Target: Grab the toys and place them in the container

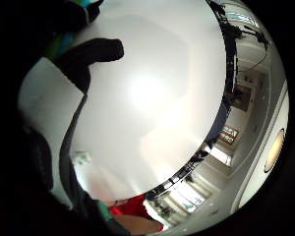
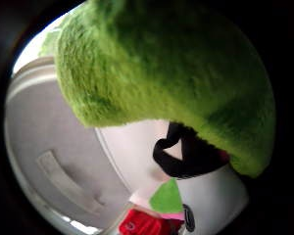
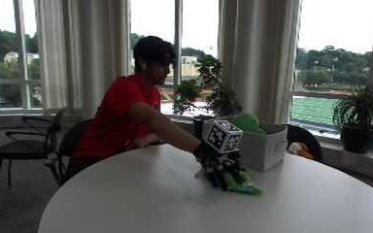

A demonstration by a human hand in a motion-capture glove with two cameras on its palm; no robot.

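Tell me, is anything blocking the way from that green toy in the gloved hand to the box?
Nothing visible does. The gloved right hand holds the green plush toy low over the white table, and the grey container stands just beyond it. Another green toy already pokes out of the container's top, which may crowd the drop.

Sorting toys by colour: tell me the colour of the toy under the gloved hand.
Green toy; clearest in the thumb side palm view.

Outside view faces the person across the table (image 3: 141,194); both palm views sit close above it.
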